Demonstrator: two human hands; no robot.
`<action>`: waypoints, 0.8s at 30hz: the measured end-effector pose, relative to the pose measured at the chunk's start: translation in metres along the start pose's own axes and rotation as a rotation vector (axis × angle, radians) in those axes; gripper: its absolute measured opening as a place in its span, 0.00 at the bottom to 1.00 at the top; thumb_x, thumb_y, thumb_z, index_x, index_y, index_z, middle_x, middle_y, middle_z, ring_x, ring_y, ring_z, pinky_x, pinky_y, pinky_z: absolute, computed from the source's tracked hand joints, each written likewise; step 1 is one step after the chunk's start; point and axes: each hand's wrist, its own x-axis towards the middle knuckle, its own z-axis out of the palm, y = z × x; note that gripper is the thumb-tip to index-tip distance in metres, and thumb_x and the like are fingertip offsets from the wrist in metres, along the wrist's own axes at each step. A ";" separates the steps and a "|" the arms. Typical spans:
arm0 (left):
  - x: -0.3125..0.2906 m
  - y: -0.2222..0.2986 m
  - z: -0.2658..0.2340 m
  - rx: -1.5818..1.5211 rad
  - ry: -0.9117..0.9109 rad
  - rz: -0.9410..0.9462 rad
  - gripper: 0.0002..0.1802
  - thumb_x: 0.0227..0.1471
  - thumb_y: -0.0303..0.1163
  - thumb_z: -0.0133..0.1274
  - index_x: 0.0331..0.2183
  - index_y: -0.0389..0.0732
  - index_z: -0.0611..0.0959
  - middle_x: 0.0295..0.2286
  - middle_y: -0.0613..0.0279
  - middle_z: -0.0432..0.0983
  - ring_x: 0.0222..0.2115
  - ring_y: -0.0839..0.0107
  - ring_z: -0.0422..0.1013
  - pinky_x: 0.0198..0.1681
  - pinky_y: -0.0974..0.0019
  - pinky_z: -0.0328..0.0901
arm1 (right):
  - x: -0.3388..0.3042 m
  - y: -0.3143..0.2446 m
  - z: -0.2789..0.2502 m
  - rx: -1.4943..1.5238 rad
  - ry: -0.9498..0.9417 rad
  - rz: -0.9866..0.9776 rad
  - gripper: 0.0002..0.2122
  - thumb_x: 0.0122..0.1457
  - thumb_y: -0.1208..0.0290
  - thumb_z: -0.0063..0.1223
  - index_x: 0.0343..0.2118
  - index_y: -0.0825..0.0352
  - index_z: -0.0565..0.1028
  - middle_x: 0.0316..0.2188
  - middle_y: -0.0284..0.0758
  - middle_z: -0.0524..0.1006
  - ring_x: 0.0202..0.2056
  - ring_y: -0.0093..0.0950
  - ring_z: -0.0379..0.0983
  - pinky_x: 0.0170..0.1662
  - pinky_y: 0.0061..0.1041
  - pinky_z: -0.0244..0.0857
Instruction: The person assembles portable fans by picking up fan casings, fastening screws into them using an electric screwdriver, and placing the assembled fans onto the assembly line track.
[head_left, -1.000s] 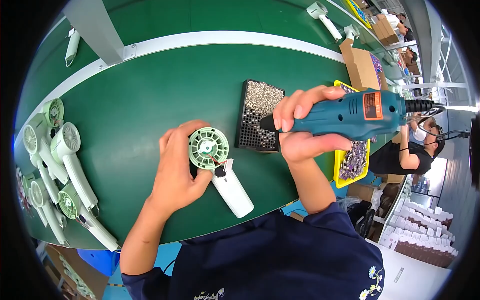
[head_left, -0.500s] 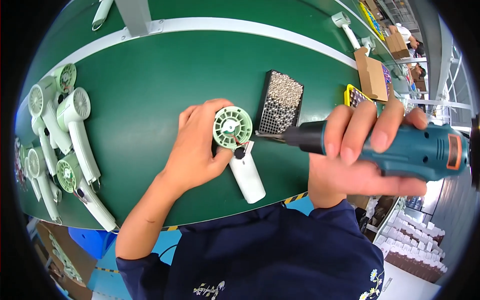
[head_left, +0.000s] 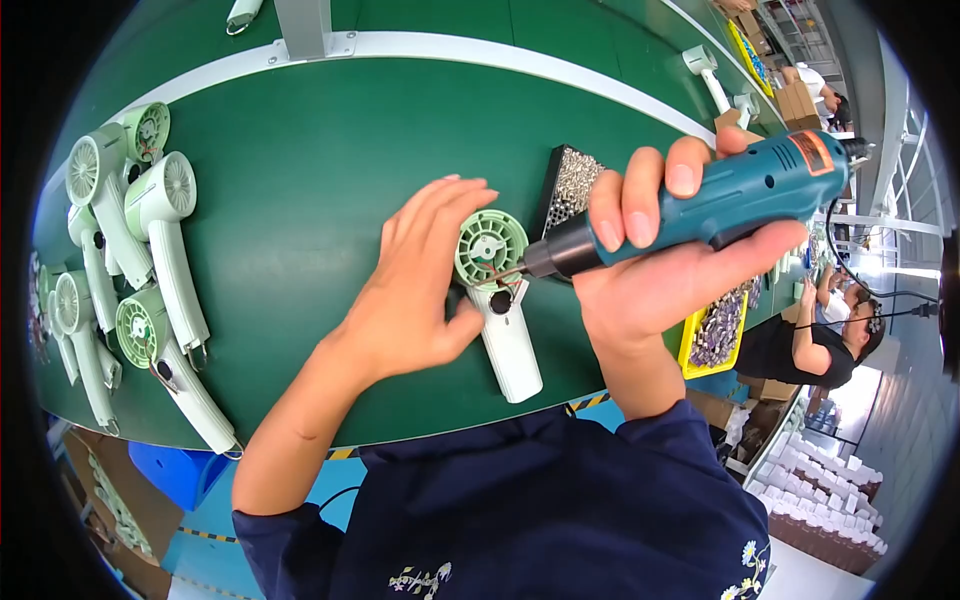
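A handheld fan (head_left: 511, 352) lies on the green table in front of me, its white handle pointing toward me. Its round, pale green head (head_left: 490, 247) is uncovered, showing red wires and a dark round part at the neck. Around the left side of the head, my left hand (head_left: 405, 275) is open, fingers stretched past the top and thumb beside the neck. My right hand (head_left: 650, 255) grips a teal electric screwdriver (head_left: 760, 185) with a black nose. Its bit reaches the lower edge of the fan head; the exact contact point is too small to tell.
A black rack of small metal screws (head_left: 574, 190) is partly hidden behind the screwdriver. At right stands a yellow tray (head_left: 688, 360) of small parts. Several similar fans (head_left: 165, 215) lie at left. A white rail (head_left: 480, 48) crosses the far side. Another person (head_left: 800, 345) sits at right.
My right hand has swung the screwdriver leftward and tilted it, bringing its bit from beside the screw rack to the fan head. My left hand's fingers have loosened from the head and straightened.
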 end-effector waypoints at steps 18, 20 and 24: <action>-0.002 0.006 -0.011 0.004 0.105 0.181 0.09 0.31 0.25 0.66 0.23 0.40 0.85 0.45 0.61 0.74 0.50 0.56 0.65 0.53 0.55 0.58 | 0.009 -0.011 -0.017 0.152 -0.493 0.096 0.35 0.54 0.33 0.46 0.52 0.61 0.59 0.30 0.32 0.69 0.19 0.24 0.64 0.19 0.24 0.60; -0.002 0.005 -0.011 0.019 0.117 0.178 0.09 0.31 0.24 0.66 0.23 0.40 0.85 0.45 0.61 0.74 0.50 0.56 0.65 0.53 0.56 0.58 | 0.004 -0.015 -0.016 0.071 -0.571 0.034 0.37 0.53 0.33 0.46 0.54 0.60 0.59 0.32 0.32 0.69 0.21 0.24 0.65 0.20 0.24 0.61; -0.001 0.004 -0.012 -0.009 0.175 0.142 0.09 0.31 0.24 0.66 0.22 0.40 0.85 0.45 0.62 0.73 0.50 0.56 0.65 0.53 0.56 0.59 | 0.001 -0.021 -0.010 0.101 -0.474 -0.013 0.37 0.53 0.32 0.45 0.56 0.58 0.60 0.33 0.32 0.69 0.22 0.25 0.65 0.21 0.25 0.61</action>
